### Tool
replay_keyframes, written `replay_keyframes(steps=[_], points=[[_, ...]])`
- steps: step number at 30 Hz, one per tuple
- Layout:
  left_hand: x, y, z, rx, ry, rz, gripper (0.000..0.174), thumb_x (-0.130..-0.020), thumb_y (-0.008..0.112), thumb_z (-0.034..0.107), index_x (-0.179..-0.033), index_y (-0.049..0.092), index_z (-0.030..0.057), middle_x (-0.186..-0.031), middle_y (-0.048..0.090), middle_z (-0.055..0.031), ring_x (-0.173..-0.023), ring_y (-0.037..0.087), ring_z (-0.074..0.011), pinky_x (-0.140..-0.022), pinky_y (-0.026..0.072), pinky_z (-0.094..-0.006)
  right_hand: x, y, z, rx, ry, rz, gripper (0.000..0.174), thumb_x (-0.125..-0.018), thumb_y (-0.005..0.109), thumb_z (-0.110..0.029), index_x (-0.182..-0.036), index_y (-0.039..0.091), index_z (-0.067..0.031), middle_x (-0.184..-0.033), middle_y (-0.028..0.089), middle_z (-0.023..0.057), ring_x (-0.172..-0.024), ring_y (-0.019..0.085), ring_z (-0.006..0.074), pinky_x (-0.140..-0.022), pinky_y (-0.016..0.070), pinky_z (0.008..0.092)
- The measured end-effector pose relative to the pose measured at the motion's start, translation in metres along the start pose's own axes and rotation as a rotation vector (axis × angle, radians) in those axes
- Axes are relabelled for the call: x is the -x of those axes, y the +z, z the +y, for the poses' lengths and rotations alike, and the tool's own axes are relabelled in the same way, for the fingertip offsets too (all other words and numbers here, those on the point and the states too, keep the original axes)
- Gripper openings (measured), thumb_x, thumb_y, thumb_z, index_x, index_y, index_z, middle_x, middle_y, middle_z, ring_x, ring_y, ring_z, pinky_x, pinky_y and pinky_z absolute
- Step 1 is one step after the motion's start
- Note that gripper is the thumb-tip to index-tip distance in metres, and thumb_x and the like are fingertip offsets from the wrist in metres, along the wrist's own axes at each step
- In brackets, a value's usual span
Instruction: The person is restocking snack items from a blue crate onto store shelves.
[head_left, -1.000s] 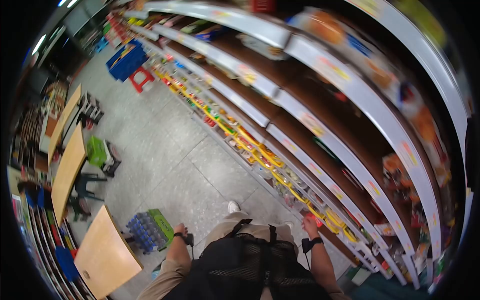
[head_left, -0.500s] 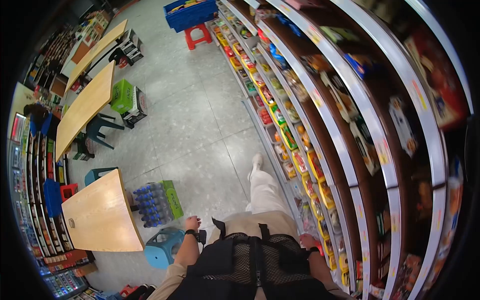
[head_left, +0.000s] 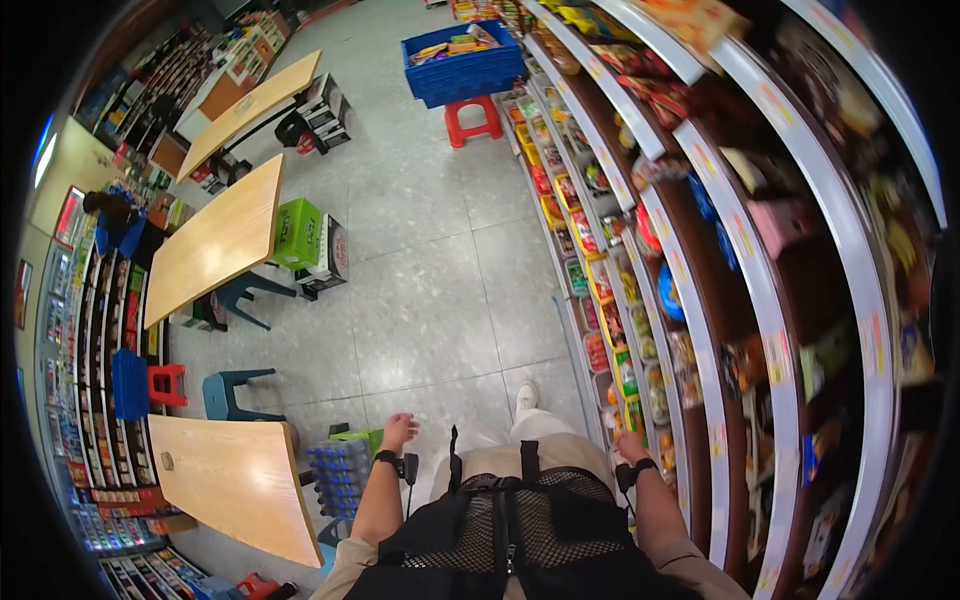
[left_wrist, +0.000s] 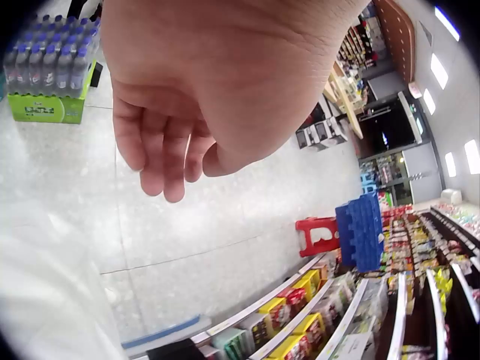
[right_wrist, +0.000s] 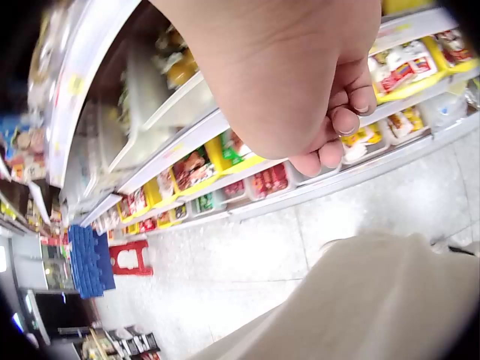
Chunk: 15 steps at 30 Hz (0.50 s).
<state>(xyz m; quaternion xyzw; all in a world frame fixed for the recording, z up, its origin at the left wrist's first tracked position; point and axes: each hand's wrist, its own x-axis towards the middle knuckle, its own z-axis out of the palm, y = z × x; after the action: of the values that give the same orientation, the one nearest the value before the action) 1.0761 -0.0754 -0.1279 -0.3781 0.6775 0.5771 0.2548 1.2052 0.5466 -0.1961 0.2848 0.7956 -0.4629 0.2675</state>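
Observation:
My left hand (head_left: 400, 431) hangs in front of my body with nothing in it, its fingers loosely bent in the left wrist view. A pack of blue-capped bottles (head_left: 340, 476) on a green carton (left_wrist: 46, 108) stands on the floor to its left. My right hand (head_left: 630, 448) hangs beside the lower shelves on the right, also holding nothing. In the right wrist view its fingers (right_wrist: 346, 120) curl loosely, overlapping the yellow-edged snack bins (right_wrist: 196, 169) behind them. Ahead, a blue crate (head_left: 463, 72) with packets in it sits on a red stool (head_left: 472, 121).
Snack shelves (head_left: 740, 230) run along my right side. On the left stand wooden tables (head_left: 225, 480), a dark teal stool (head_left: 240, 395) and a green box (head_left: 297, 233). A person (head_left: 118, 225) in blue is farther off. Grey tiled floor (head_left: 410, 290) stretches between shelves and tables.
The view has swung and moved forward along the shelves; the blue crate and red stool now appear larger and nearer. My legs have stepped on. Both hands swing along with nothing in them.

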Motion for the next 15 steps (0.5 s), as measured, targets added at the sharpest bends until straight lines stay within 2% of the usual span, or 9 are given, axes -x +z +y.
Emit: replay_keyframes(steps=[5, 7, 9, 10, 11, 12, 13, 14, 15], points=[[-0.051, -0.009, 0.080, 0.196, 0.078, 0.102, 0.019, -0.092, 0.053, 0.017, -0.106, 0.062, 0.0073, -0.083, 0.068, -0.0062, -0.064, 0.062, -0.0125, -0.055, 0.0470, -0.0267, -0.126, -0.004, -0.160, -0.115, -0.165, -0.008, 0.016, -0.080, 0.050, -0.006, -0.072, 0.064, -0.0035, -0.065, 0.062, 0.0054, -0.061, 0.059, 0.0151, -0.057, 0.0463, 0.0298], [-0.080, -0.005, 0.082, 0.204, 0.032, 0.110, 0.018, -0.092, 0.054, 0.015, -0.105, 0.062, 0.0072, -0.083, 0.068, -0.0061, -0.063, 0.062, -0.0125, -0.054, 0.0472, -0.0265, -0.172, -0.004, -0.225, -0.215, -0.176, -0.066, 0.018, -0.081, 0.048, -0.005, -0.072, 0.063, -0.0034, -0.064, 0.061, 0.0050, -0.060, 0.058, 0.0145, -0.057, 0.0458, 0.0296], [-0.121, -0.014, 0.063, 0.224, -0.039, 0.119, 0.015, -0.090, 0.056, 0.013, -0.102, 0.063, 0.0064, -0.081, 0.068, -0.0059, -0.060, 0.061, -0.0127, -0.051, 0.0478, -0.0265, -0.219, 0.002, -0.270, -0.092, -0.255, -0.053, 0.018, -0.081, 0.047, -0.005, -0.072, 0.063, -0.0036, -0.063, 0.060, 0.0042, -0.059, 0.056, 0.0137, -0.056, 0.0456, 0.0296], [-0.143, -0.019, 0.042, 0.124, -0.084, 0.158, 0.014, -0.091, 0.055, 0.015, -0.095, 0.065, 0.0066, -0.075, 0.067, -0.0052, -0.058, 0.061, -0.0130, -0.050, 0.0484, -0.0270, -0.241, 0.006, -0.286, -0.081, -0.183, -0.075, 0.019, -0.081, 0.046, -0.004, -0.072, 0.063, -0.0034, -0.062, 0.060, 0.0040, -0.059, 0.056, 0.0135, -0.055, 0.0453, 0.0299], [-0.149, -0.027, 0.052, 0.047, -0.207, 0.114, 0.017, -0.090, 0.055, 0.018, -0.087, 0.067, 0.0066, -0.071, 0.066, -0.0052, -0.057, 0.061, -0.0143, -0.049, 0.0484, -0.0289, -0.270, 0.010, -0.311, -0.073, -0.127, -0.092, 0.019, -0.081, 0.046, -0.003, -0.071, 0.063, -0.0032, -0.062, 0.059, 0.0038, -0.059, 0.057, 0.0133, -0.055, 0.0449, 0.0301], [-0.170, -0.044, 0.039, -0.193, -0.207, -0.015, 0.021, -0.091, 0.053, 0.020, -0.083, 0.068, 0.0070, -0.071, 0.067, -0.0061, -0.058, 0.062, -0.0167, -0.050, 0.0499, -0.0311, -0.280, 0.009, -0.343, -0.048, -0.119, -0.113, 0.020, -0.080, 0.044, -0.002, -0.072, 0.062, -0.0043, -0.062, 0.059, 0.0040, -0.058, 0.056, 0.0137, -0.052, 0.0437, 0.0300], [-0.193, -0.058, 0.010, -0.234, -0.204, -0.076, 0.023, -0.092, 0.052, 0.019, -0.092, 0.067, 0.0028, -0.076, 0.069, -0.0105, -0.059, 0.064, -0.0204, -0.051, 0.0517, -0.0350, -0.285, 0.010, -0.372, -0.022, -0.111, -0.133, 0.021, -0.080, 0.042, -0.001, -0.072, 0.061, -0.0054, -0.062, 0.058, 0.0041, -0.056, 0.056, 0.0140, -0.049, 0.0424, 0.0298], [-0.192, -0.063, 0.022, 0.225, -0.455, 0.072, 0.022, -0.092, 0.052, 0.014, -0.102, 0.064, -0.0008, -0.082, 0.070, -0.0145, -0.062, 0.066, -0.0233, -0.052, 0.0537, -0.0374, -0.305, 0.015, -0.369, -0.178, -0.035, -0.181, 0.021, -0.080, 0.040, 0.001, -0.074, 0.059, -0.0058, -0.062, 0.057, 0.0041, -0.052, 0.055, 0.0150, -0.048, 0.0450, 0.0304], [-0.205, -0.072, 0.030, 0.285, -0.528, 0.118, 0.024, -0.091, 0.052, 0.009, -0.108, 0.060, -0.0054, -0.085, 0.069, -0.0189, -0.064, 0.067, -0.0269, -0.054, 0.0553, -0.0380, -0.303, 0.012, -0.404, -0.173, 0.001, -0.179, 0.022, -0.081, 0.039, 0.002, -0.076, 0.059, -0.0049, -0.062, 0.056, 0.0044, -0.052, 0.056, 0.0161, -0.050, 0.0487, 0.0323]])
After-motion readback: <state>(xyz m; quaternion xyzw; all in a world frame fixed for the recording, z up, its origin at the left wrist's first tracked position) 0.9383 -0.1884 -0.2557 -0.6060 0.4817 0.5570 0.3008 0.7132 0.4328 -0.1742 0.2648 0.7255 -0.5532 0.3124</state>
